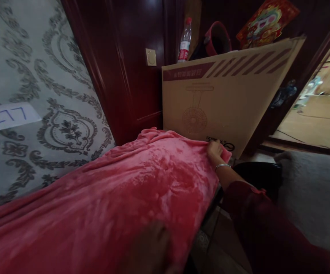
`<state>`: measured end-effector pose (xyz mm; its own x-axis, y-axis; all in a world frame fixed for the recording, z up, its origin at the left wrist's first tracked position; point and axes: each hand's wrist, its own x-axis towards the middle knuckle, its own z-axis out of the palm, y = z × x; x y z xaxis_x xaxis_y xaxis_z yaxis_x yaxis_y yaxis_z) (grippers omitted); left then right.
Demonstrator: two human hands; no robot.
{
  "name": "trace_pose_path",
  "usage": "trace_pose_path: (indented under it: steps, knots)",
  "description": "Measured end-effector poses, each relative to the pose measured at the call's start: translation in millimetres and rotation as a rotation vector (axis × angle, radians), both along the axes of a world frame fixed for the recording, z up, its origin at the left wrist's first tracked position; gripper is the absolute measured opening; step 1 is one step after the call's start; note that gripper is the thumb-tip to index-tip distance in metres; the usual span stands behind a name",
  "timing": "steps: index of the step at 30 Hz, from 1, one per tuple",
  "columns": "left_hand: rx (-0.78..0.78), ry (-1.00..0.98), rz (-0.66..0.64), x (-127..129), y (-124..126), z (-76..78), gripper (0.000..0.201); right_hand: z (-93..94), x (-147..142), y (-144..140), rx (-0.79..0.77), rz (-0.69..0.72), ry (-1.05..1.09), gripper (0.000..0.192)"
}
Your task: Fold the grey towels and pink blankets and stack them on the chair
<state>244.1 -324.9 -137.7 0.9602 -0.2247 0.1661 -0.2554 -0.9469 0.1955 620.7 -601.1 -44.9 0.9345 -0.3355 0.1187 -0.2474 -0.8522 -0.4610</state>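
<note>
The right hand is reaching forward at full stretch and is gripping the far corner of a pink fleece blanket, fingers closed over the fabric's edge. A thin bracelet is sitting on that wrist, and a dark red sleeve is covering the forearm behind it.

The left hand is appearing as a dark, blurred shape low in the view, lying on or just above the near part of the blanket; whether it is flat, open or clutching the cloth cannot be told from this view.

The blanket is lying spread over a raised surface, running from the lower left up to the held corner, with its left edge touching the patterned wall. A paper label bearing handwritten figures is sticking to that wall.

Just beyond the held corner, a large cardboard box is standing upright, printed with a fan outline. A plastic bottle with a red cap is standing behind the box, near a red ring-shaped object and a colourful poster. Dark wooden panelling is carrying a wall switch. A grey rug is lying at the right
</note>
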Motion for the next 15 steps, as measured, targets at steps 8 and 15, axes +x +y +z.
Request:
trace_pose_path:
  steps: [8,15]
  knots:
    - [0.107,0.138,-0.106,31,-99,-17.9,0.026,26.7,-5,-25,-0.166,-0.063,-0.053,0.05]
    - [-0.128,0.233,0.014,22,-91,6.0,0.025,44.0,-1,-24,-0.254,-0.022,-0.095,0.046]
